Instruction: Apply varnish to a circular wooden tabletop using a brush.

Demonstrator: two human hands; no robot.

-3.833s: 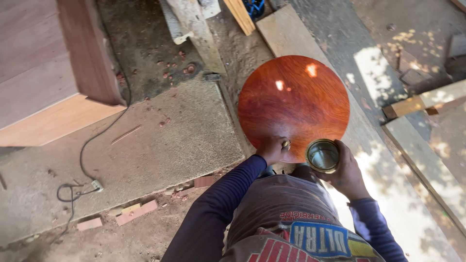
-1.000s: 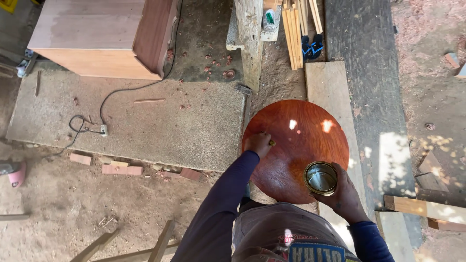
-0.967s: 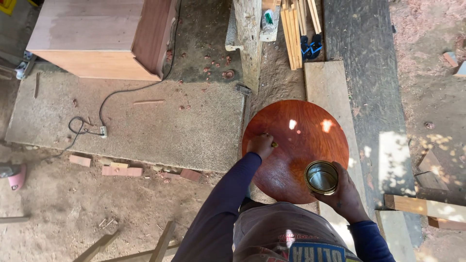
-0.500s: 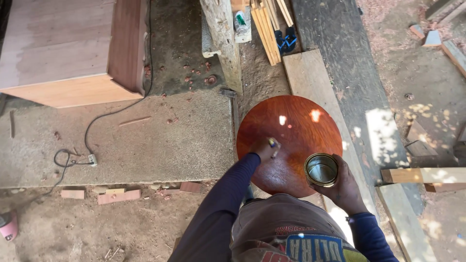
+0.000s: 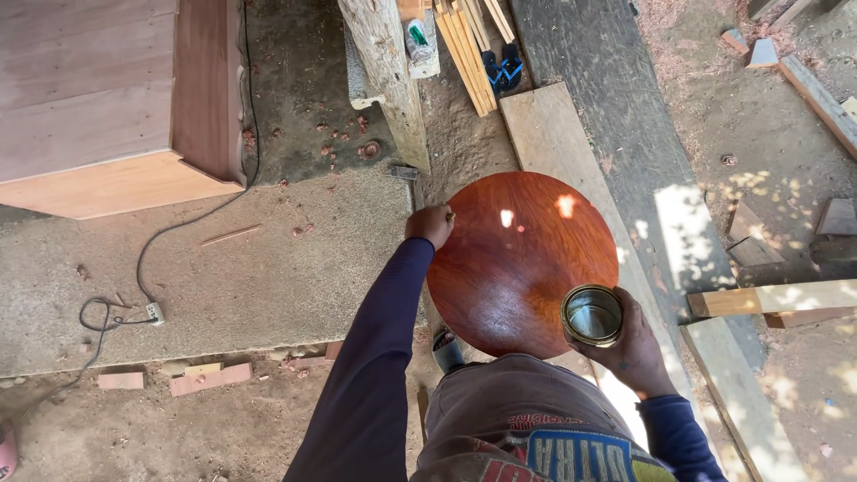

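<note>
On the concrete and dirt floor of an open workshop, seen from the head camera, a round reddish-brown wooden tabletop [image 5: 522, 263] lies glossy below the person, between a pale plank [image 5: 553, 143] and the concrete slab [image 5: 223, 286].

The left hand [image 5: 430, 223] is at the tabletop's upper left rim, fingers curled into a closed fist. Something small and pale shows at the knuckles, but it is too small to tell what it is, or whether the hand grips it. The right hand [image 5: 629, 344] is wrapped around a round metal tin [image 5: 592, 314], fingers closed about its side, held over the tabletop's lower right edge. The tin is open at the top; inside is a dark, shiny surface, and whether that is liquid or bare metal cannot be told. The near edge of the tabletop is hidden behind the person's body, and whatever carries the tabletop is out of sight.

At upper left a wooden cabinet [image 5: 107, 98] is cut off by the frame. A grey cable [image 5: 161, 259] runs from it across the slab to a small plug [image 5: 154, 312]. A rough log post [image 5: 384, 71] and a bundle of thin slats [image 5: 469, 54] lie beyond the tabletop.

Against half a second ago, the left hand has moved from the middle-left of the surface up to the rim, with the arm stretched further out. The tin sits in the same grip at the same edge.
</note>
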